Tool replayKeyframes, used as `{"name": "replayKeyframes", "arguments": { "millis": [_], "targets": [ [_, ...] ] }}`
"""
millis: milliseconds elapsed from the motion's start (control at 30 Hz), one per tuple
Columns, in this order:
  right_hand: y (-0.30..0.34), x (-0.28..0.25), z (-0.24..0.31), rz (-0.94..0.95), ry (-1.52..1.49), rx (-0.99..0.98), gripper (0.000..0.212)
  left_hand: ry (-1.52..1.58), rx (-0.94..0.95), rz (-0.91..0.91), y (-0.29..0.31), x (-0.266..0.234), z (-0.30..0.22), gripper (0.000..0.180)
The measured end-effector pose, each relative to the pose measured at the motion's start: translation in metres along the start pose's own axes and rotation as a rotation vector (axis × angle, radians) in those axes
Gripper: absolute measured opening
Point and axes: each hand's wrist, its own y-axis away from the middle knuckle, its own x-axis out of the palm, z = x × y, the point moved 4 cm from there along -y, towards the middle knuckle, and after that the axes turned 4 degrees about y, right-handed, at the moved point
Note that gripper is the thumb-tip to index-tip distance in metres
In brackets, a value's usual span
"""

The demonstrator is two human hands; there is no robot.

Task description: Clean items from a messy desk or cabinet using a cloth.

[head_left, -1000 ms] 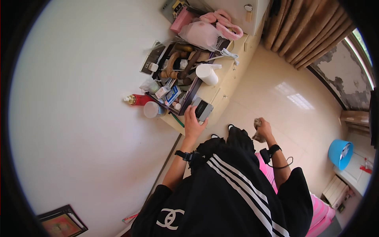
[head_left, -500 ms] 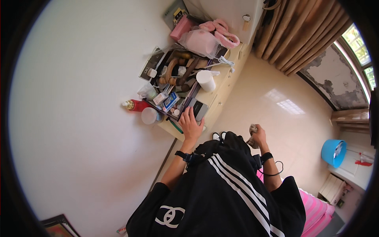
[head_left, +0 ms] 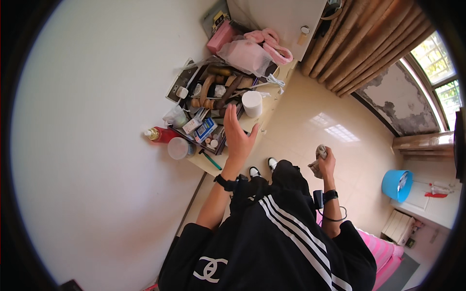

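My left hand [head_left: 239,135] is raised over the dresser top with its fingers stretched out and the thumb apart. Its fingertips come close to a white cylindrical canister [head_left: 252,104]; no contact can be made out. Beside the hand sits a dark tray [head_left: 219,149] crowded with small boxes, bottles and brown wooden massage tools [head_left: 208,87]. A blue-and-white box [head_left: 205,130] lies near the tray's front end. My right hand [head_left: 327,164] is closed round a crumpled greyish-brown cloth [head_left: 318,156], held out over the floor.
A red bottle [head_left: 160,135], a lidded jar [head_left: 179,148] and a green-handled razor [head_left: 210,159] are at the dresser's near end. Pink items in clear plastic [head_left: 245,56] lie at the far end. A blue bin [head_left: 397,185] and pink bedding [head_left: 381,250] are to the right.
My left hand has moved off the grey phone and forward toward the canister; the phone is now mostly hidden. My right hand has shifted slightly forward, still with the cloth. My feet have moved apart.
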Motion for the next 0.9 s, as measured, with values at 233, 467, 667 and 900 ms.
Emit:
{"name": "replayKeyframes", "arguments": {
  "millis": [233, 467, 667, 900],
  "targets": [
    [-0.065, -0.005, 0.047, 0.000, -0.095, -0.134, 0.039, 0.082, -0.103, 0.004, -0.038, 0.047, 0.002, 0.085],
    [-0.153, 0.003, 0.061, 0.216, -0.198, -0.282, 0.041, -0.076, -0.298, -0.035, -0.036, 0.056, -0.002, 0.071],
    [-0.217, 0.005, 0.051, 0.391, -0.132, -0.444, 0.040, -0.359, -0.464, -0.017, -0.035, 0.057, -0.013, 0.079],
    [-0.257, 0.009, 0.039, 0.446, -0.109, -0.526, 0.042, -0.434, -0.479, 0.029, -0.049, 0.051, -0.041, 0.085]
  ]
}}
